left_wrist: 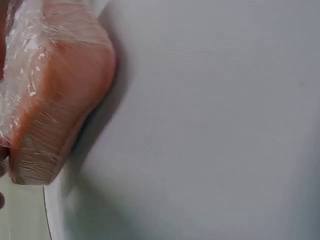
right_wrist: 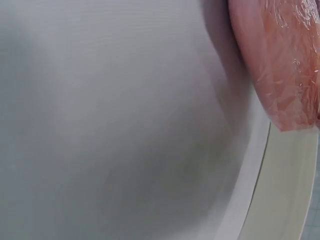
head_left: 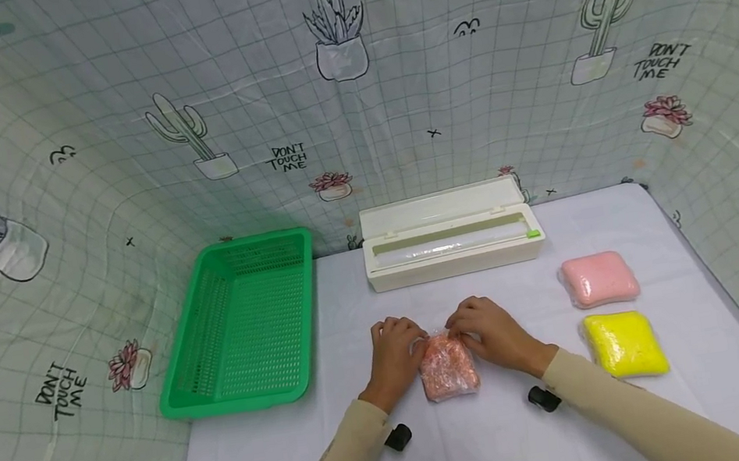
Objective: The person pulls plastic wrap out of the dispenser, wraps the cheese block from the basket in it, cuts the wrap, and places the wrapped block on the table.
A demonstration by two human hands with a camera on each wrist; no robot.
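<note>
An orange-pink block [head_left: 449,373] in crinkled cling film lies on the white table in front of the person. At its far left corner, the left hand [head_left: 393,361] pinches the film with curled fingers. Opposite it, the right hand [head_left: 498,337] pinches the film at the far right corner. Close up in the left wrist view, the block [left_wrist: 70,85] shows a smooth side with film stretched tight and gathered on top. Only part of the block [right_wrist: 280,65] shows in the right wrist view, at the upper right.
A cling film dispenser [head_left: 455,262] stands behind the hands with its lid up and a roll inside. To the left is a green basket [head_left: 250,318]. A wrapped pink block [head_left: 599,279] and a wrapped yellow block [head_left: 625,344] lie beyond the right forearm. Patterned cloth hangs around the table.
</note>
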